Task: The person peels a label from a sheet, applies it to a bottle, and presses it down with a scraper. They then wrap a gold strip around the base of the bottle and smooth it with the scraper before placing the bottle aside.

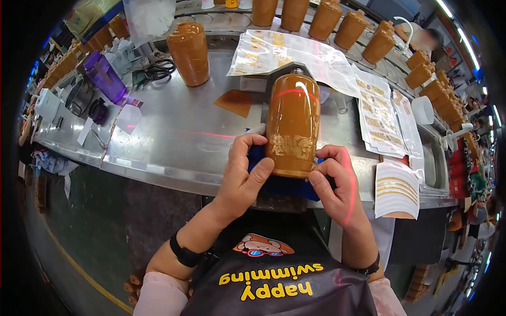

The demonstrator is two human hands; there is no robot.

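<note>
A glossy brown ceramic bottle lies in front of me with its narrow neck pointing away, in a dark angled holder. A gold patterned band runs around the bottle near its base, and a red light line crosses its upper part. My left hand grips the bottle's left side near the base, thumb and forefinger bent against it. On the opposite side, my right hand has its fingers curled, with fingertips and thumb at the bottle's lower edge. Blue material shows partly under the bottle.
Printed gold decal sheets lie to the right, with a striped sheet at the table edge. Another brown bottle stands upright at left, near black-handled scissors and a purple bottle. Several brown bottles line the back track.
</note>
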